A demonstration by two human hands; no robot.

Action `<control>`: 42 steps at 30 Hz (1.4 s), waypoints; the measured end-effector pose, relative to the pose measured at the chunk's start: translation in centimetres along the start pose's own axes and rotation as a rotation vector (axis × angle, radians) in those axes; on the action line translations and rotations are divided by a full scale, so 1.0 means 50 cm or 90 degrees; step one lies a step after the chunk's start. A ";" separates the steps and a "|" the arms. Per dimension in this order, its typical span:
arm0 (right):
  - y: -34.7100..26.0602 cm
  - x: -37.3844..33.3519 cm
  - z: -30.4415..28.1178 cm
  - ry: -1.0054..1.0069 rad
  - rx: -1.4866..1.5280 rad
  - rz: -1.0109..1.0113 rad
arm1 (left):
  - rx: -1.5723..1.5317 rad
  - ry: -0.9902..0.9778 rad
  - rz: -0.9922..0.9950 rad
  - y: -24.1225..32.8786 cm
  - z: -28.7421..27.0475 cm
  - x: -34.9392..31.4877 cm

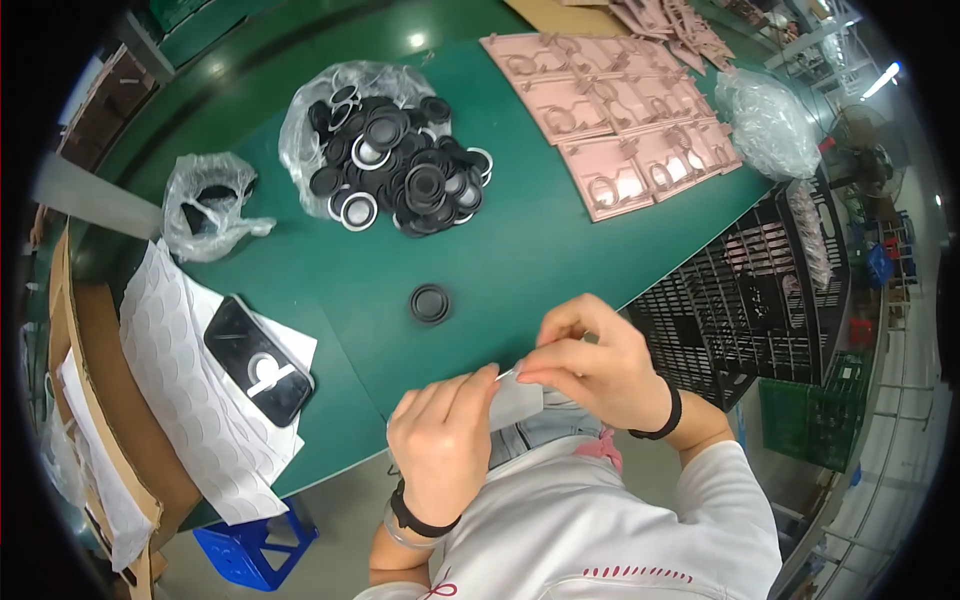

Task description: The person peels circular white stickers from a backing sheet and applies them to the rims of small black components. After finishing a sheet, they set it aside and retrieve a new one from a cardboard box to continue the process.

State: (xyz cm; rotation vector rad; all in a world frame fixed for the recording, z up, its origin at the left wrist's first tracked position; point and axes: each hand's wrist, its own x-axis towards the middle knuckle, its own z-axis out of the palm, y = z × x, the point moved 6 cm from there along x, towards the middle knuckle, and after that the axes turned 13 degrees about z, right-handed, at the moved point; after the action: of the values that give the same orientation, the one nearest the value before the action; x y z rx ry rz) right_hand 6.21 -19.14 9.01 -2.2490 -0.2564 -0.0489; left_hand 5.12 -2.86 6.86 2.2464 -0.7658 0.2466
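Note:
Close to the front edge of the table, my left hand [440, 437] and my right hand [598, 372] meet fingertip to fingertip. Between them is a small, thin whitish sheet [516, 402], its top edge pinched by both hands. It hangs down in front of my lap, and its exact kind does not show. Just beyond my fingers a single black round ring-shaped part [430, 304] lies flat on the green table [370, 350]. Farther back sits a heap of similar black round parts [400, 165], some with white rims, on a clear plastic bag [300, 140].
Pink moulded panels [625, 120] cover the far right. Left lie a black phone [258, 360], sheets of round white stickers [190, 370] and a smaller plastic bag [210, 205]. Black crates [750, 290] stand beside the right edge, a blue stool [250, 550] below left.

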 end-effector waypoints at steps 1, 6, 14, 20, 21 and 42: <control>-0.003 0.007 -0.003 0.014 -0.012 -0.003 | -0.005 0.006 0.016 0.003 -0.003 0.004; -0.012 0.026 0.015 -0.033 -0.075 -0.117 | 0.021 0.029 0.028 -0.001 0.002 0.005; -0.003 0.036 0.059 -0.138 -0.073 -0.136 | -0.051 0.014 -0.086 -0.033 0.007 -0.017; 0.000 0.047 0.080 -0.151 -0.072 -0.157 | -0.108 0.013 -0.150 -0.056 0.007 -0.024; -0.003 0.048 0.081 -0.145 -0.072 -0.170 | -0.109 0.014 -0.150 -0.057 0.005 -0.024; -0.086 -0.008 0.049 -0.285 -0.210 -0.298 | -0.253 0.009 -0.344 -0.098 0.040 -0.067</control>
State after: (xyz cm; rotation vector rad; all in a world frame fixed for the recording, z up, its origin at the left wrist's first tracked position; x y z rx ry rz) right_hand 4.81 -14.70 10.65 -2.4543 -1.0805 0.1778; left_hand 5.21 -0.06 1.26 1.9742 -0.1556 -0.1408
